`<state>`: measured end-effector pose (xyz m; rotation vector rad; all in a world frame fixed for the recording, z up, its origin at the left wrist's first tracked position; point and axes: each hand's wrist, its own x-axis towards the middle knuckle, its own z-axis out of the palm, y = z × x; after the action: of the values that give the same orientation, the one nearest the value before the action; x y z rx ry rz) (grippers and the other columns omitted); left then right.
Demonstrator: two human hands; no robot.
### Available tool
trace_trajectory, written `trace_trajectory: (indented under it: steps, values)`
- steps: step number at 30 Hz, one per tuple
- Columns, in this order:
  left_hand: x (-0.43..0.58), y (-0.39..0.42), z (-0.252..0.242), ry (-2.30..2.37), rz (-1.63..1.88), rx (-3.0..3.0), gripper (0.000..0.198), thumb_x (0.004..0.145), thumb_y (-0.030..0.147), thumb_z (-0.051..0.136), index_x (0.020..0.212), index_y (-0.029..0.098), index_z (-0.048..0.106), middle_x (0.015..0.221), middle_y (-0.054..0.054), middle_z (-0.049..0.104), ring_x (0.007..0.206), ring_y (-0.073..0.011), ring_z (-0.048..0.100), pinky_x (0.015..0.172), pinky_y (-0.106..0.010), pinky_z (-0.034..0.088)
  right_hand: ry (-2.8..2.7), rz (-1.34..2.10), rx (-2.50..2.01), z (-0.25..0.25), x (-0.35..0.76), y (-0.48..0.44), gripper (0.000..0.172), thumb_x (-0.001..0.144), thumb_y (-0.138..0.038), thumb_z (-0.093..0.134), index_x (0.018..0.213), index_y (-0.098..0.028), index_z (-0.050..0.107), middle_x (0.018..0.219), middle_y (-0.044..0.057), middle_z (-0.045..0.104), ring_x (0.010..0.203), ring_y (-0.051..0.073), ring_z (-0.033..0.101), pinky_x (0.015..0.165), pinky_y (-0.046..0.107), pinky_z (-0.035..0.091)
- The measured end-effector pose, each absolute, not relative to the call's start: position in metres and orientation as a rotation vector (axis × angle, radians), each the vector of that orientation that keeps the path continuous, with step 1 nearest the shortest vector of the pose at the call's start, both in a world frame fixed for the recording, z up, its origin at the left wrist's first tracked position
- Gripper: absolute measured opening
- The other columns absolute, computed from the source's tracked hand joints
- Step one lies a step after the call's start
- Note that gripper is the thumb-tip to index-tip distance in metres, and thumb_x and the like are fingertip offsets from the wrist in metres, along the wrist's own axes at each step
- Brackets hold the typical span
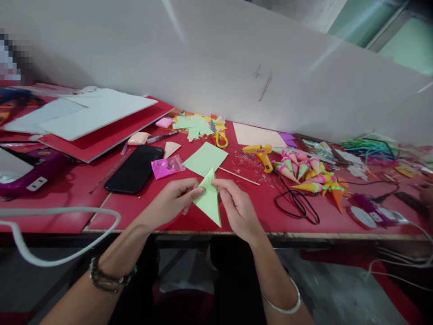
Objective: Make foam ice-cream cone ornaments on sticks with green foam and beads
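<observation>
A light green paper triangle [209,201] is held between both hands above the near edge of the red table [142,212]. My left hand [172,201] pinches its left edge. My right hand [237,207] pinches its upper right edge with thumb and fingers. The triangle's tip points down toward me. A flat green paper sheet [205,158] lies just behind the hands, with a thin wooden stick [238,176] beside it.
A black phone [134,169] and a pink packet [165,167] lie to the left. Yellow scissors [221,137] and green scraps sit farther back. A yellow glue gun [260,151], several paper cones [304,174] and black cable [297,203] are to the right. White boards [84,115] are at far left.
</observation>
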<state>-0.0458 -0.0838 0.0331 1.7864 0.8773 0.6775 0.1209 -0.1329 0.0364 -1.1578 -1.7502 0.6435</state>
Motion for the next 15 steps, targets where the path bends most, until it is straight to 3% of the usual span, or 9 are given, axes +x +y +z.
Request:
trace_trajectory:
  steps: [2,5,10,15]
  values:
    - [-0.0484,-0.0821,0.0321,0.85,0.661,1.712,0.032,0.083,0.036,0.04,0.059,0.016,0.038,0.043,0.008,0.042,0.041,-0.0037,0.039,0.044,-0.015,0.029,-1.815,0.554,-1.077,0.0377,0.1226,-0.1316,0.033,0.085,-0.014,0.034,0.113,-0.026,0.046,0.1,0.004,0.055,0.09,0.013,0.053,0.074,0.025,0.044]
    - [-0.0499,-0.081,0.0301,0.798,0.649,1.613,0.03,0.083,0.037,0.04,0.063,0.016,0.04,0.041,0.009,0.041,0.038,-0.0031,0.04,0.041,-0.014,0.029,-1.95,0.522,-0.995,0.0379,0.1242,-0.1295,0.034,0.082,-0.011,0.04,0.109,-0.028,0.052,0.101,0.004,0.052,0.094,0.013,0.051,0.08,0.026,0.042]
    - [-0.0467,-0.0844,0.031,0.785,0.611,1.552,0.028,0.083,0.038,0.039,0.066,0.016,0.043,0.039,0.009,0.039,0.036,-0.0042,0.043,0.04,-0.014,0.032,-1.94,0.588,-0.988,0.0374,0.1242,-0.1293,0.022,0.077,-0.017,0.052,0.096,-0.026,0.061,0.095,0.004,0.053,0.088,0.013,0.053,0.075,0.024,0.044]
    - [-0.0441,-0.0872,0.0339,0.713,0.583,1.633,0.031,0.085,0.036,0.036,0.065,0.015,0.046,0.046,0.005,0.049,0.047,-0.0074,0.051,0.053,-0.018,0.041,-1.772,0.63,-1.081,0.0395,0.1191,-0.1317,0.011,0.077,-0.023,0.053,0.077,-0.019,0.063,0.078,0.002,0.057,0.074,0.012,0.055,0.068,0.023,0.043]
